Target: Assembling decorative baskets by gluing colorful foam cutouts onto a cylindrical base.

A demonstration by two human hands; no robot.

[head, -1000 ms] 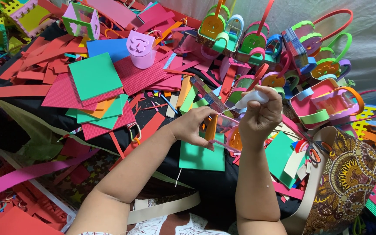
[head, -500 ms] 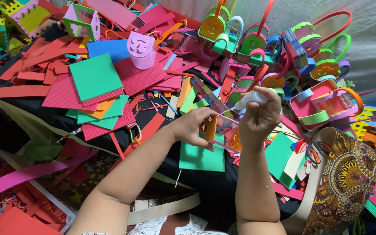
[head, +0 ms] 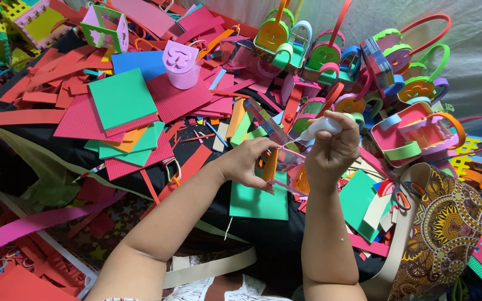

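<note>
Gluing stage, looks like: right hand (head: 335, 149) squeezes a white glue bottle (head: 320, 127) over the orange foam strip (head: 270, 163), pinched by the left hand (head: 246, 163) above a green foam square (head: 259, 202). Next, I'd guess, pressing it carefully in place.

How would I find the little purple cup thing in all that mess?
Start at the big heap of flat foam sheets on the left. Near its upper right edge, on a pink textured sheet, stands the lilac cup. It is the only upright piece among flat sheets, with a heart cut into its top.
</note>
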